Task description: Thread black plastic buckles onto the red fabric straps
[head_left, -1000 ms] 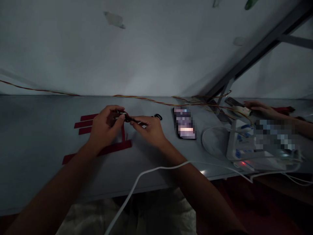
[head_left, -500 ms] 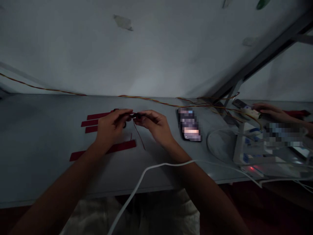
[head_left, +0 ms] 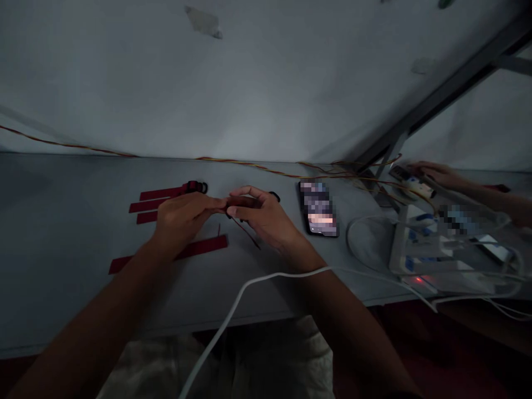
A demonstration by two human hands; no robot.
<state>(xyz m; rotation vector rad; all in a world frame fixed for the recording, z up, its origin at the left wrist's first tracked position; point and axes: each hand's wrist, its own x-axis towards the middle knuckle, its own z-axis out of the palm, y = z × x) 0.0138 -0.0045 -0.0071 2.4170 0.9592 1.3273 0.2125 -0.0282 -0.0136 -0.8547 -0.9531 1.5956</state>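
Note:
My left hand point(head_left: 177, 221) is closed, thumb and fingertips pinched on a small dark piece point(head_left: 228, 210) that the fingers mostly cover. From the other side, my right hand point(head_left: 268, 219) grips the same piece with bent fingers. A thin reddish strip point(head_left: 250, 236) hangs below the fingertips. Behind the right hand shows part of a black ring point(head_left: 274, 196); whether it joins the held piece I cannot tell. Several red straps point(head_left: 160, 194) lie beside my left hand, with black ring-like fittings point(head_left: 198, 187) at their right end. Another red strap point(head_left: 208, 244) lies nearer, partly under my left forearm.
A phone point(head_left: 319, 209) with a lit screen lies right of my hands. A white cable point(head_left: 274, 275) crosses over my right forearm. Power strips point(head_left: 409, 238) and another person's hand point(head_left: 436, 173) are farther right. Twisted wires point(head_left: 249, 164) run along the wall.
My hands have drawn together around the held piece, and the right fingers have turned. A black ring now shows behind the right hand. The other person's hand has shifted left. The view has shifted slightly.

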